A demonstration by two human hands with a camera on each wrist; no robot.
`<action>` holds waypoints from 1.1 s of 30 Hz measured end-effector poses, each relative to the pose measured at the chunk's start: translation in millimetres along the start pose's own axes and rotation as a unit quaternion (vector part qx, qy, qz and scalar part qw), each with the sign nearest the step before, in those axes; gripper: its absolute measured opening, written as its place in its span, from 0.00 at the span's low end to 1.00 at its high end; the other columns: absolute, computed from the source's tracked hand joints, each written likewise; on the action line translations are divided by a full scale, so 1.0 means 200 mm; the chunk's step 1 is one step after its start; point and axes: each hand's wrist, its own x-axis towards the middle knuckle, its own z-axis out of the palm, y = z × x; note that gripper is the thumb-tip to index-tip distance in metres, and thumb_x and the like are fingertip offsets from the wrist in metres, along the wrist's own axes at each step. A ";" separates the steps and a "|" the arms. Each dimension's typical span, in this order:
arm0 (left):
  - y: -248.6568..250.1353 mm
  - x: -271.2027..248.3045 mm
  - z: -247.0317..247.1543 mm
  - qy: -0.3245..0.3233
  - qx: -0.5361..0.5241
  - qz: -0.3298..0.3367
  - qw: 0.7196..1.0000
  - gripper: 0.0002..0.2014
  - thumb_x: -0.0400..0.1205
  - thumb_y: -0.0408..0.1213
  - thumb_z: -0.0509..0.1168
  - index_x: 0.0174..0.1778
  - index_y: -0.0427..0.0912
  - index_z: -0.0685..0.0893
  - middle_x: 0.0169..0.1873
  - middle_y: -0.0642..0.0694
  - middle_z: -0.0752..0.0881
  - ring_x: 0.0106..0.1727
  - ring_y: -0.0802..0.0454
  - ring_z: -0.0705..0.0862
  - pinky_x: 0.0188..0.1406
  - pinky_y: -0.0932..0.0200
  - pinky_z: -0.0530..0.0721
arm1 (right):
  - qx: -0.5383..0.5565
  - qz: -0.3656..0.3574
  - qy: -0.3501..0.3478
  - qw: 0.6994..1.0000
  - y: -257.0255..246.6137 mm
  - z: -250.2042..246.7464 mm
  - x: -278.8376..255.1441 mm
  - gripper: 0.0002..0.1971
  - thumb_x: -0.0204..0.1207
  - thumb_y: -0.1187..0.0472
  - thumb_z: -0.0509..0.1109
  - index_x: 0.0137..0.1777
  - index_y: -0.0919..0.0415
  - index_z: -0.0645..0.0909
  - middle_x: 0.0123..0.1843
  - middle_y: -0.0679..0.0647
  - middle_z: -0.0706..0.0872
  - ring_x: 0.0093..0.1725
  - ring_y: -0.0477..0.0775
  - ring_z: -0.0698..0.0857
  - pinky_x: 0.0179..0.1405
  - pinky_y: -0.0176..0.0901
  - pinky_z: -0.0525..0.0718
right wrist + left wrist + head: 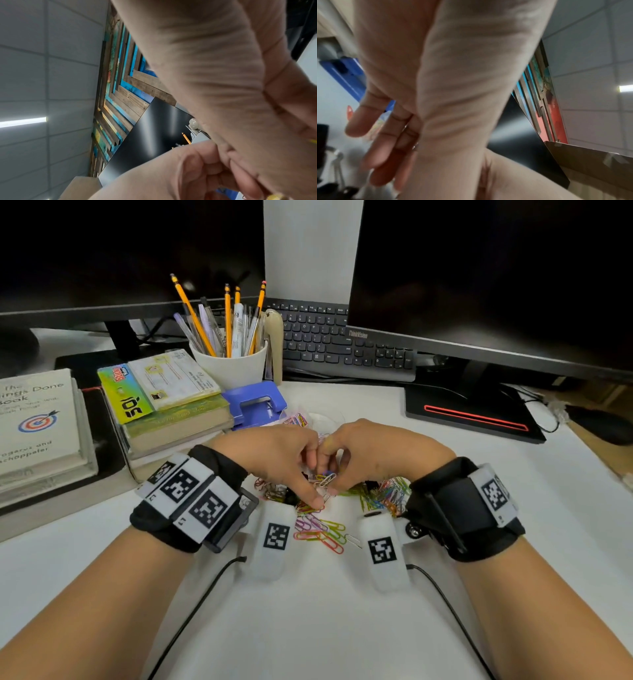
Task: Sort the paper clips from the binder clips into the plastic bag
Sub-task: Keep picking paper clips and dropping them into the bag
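Centre frame: left hand [274, 453] and right hand [370, 453] meet, fingers curled, jointly pinching paper clips [325, 478] above the pile. Presumably untangling them for bagging

— What stands at the back of the desk?
— Two dark monitors [496, 268], one filling the upper left, one the upper right, marked ThinkVision. Between them lies a black keyboard [342, 340].
— And left of centre?
— A white cup [233, 368] of pencils and pens, a beige stapler [275, 344] just beside it, a blue hole punch [255, 402] in front.
— Further left?
— A stack of books [171, 405] with a card packet on top, and a white book [37, 419] with a target emblem at the left edge. A black mouse [603, 426] sits at the right edge.
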 end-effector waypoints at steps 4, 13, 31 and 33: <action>-0.01 0.01 0.01 -0.020 0.010 0.009 1.000 0.27 0.61 0.53 0.81 0.51 0.50 0.78 0.43 0.61 0.77 0.51 0.57 0.79 0.57 0.58 0.80 | 0.035 0.011 0.013 0.999 0.03 -0.02 0.00 0.09 0.67 0.55 0.80 0.47 0.50 0.88 0.28 0.33 0.83 0.30 0.33 0.81 0.40 0.34 0.78; -0.04 0.04 0.03 -0.025 -0.059 0.053 0.997 0.18 0.64 0.42 0.81 0.47 0.50 0.85 0.42 0.56 0.82 0.45 0.60 0.79 0.52 0.64 0.80 | 0.252 -0.006 0.084 0.964 0.13 -0.08 -0.02 0.06 0.70 0.65 0.78 0.46 0.63 0.87 0.36 0.53 0.88 0.35 0.46 0.85 0.44 0.34 0.83; -0.06 0.07 0.05 0.014 -0.105 0.075 0.992 0.07 0.71 0.36 0.77 0.44 0.44 0.90 0.34 0.54 0.88 0.27 0.72 0.80 0.38 0.77 0.80 | 0.306 0.024 0.284 0.908 0.17 0.07 0.17 0.07 0.73 0.65 0.76 0.50 0.59 0.88 0.50 0.55 0.91 0.53 0.57 0.89 0.64 0.52 0.84; -0.06 0.07 0.05 0.027 -0.114 0.077 0.990 0.07 0.71 0.36 0.77 0.43 0.45 0.90 0.35 0.53 0.89 0.30 0.70 0.80 0.43 0.70 0.82 | 0.290 0.024 0.274 0.917 0.17 0.07 0.16 0.07 0.74 0.65 0.75 0.51 0.59 0.88 0.50 0.53 0.91 0.52 0.52 0.89 0.63 0.46 0.84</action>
